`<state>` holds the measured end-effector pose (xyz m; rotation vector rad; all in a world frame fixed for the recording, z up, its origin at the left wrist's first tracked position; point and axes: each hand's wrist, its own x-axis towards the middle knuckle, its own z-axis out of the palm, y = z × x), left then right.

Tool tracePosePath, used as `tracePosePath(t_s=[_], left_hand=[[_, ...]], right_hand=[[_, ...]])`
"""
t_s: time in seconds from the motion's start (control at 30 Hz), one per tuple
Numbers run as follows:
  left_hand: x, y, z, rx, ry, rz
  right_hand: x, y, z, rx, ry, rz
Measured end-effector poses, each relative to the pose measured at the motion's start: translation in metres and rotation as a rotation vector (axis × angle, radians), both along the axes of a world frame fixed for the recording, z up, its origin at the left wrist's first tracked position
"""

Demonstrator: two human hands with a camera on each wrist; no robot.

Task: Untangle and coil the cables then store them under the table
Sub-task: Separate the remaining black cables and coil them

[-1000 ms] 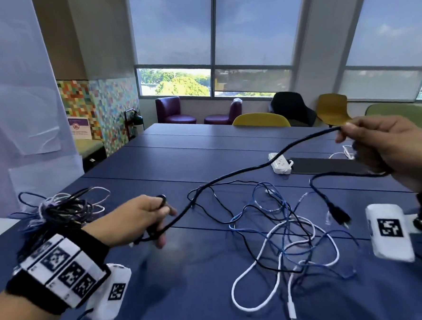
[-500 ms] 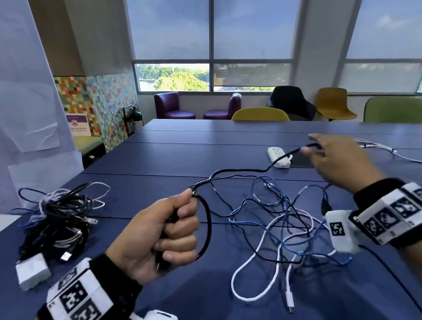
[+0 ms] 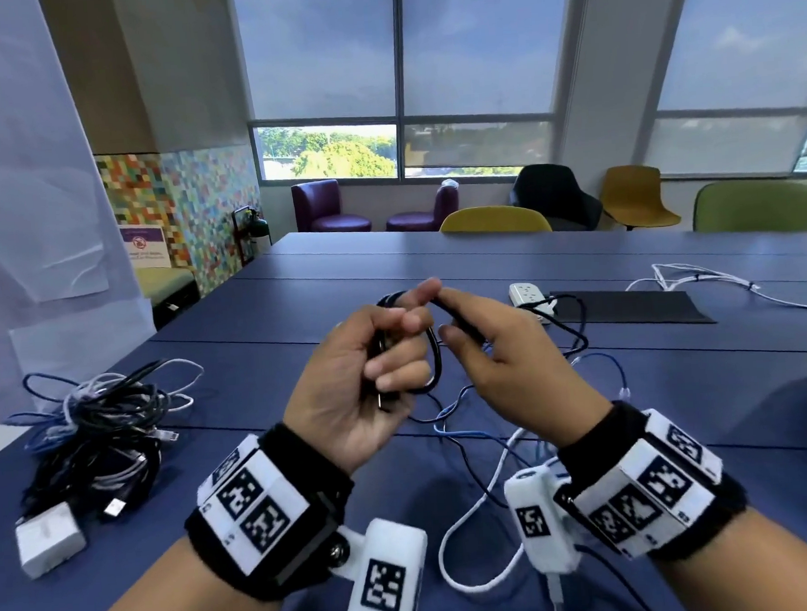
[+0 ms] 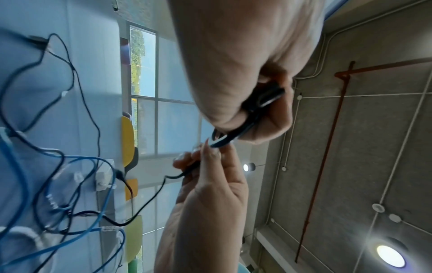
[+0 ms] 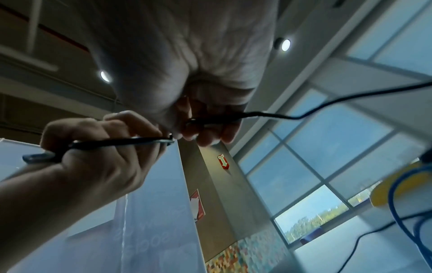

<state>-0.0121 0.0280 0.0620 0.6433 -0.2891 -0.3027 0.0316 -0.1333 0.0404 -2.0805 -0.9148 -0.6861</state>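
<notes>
Cable pile [image 3: 93,433] and adapter [image 3: 50,539] left on table [image 3: 296,283]; loose tangle [image 3: 485,442] centre; power strip [image 3: 528,294] behind it.

Both bare forearms wear black wristbands [image 3: 283,525] carrying white blocks printed with black square markers.

We log an office meeting room: long blue conference table [image 3: 437,265], mixed-colour chairs [image 3: 494,218] along it, purple lounge chairs [image 3: 325,208] under wide blinded windows [image 3: 395,46], grid ceiling with downlights [image 4: 389,255].
</notes>
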Motion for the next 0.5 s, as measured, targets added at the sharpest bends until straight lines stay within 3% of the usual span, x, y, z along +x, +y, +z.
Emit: tracePosePath(t_s=[0.17,0.3,0.5], left_hand=[[0.019,-0.013,0.027,-0.068,-0.021,0.277],[0.036,-0.008,0.054,-0.178,-0.201,0.402],[0.065,-0.012,0.057,-0.065,-0.412,0.679]], right_hand=[[0.019,-0.004,0.014,-0.134,-0.020,-0.083],[0.043,-0.020,0.023,-0.172,-0.071,-0.159],[0.055,-0.030,0.023,-0.083,-0.161,-0.175]])
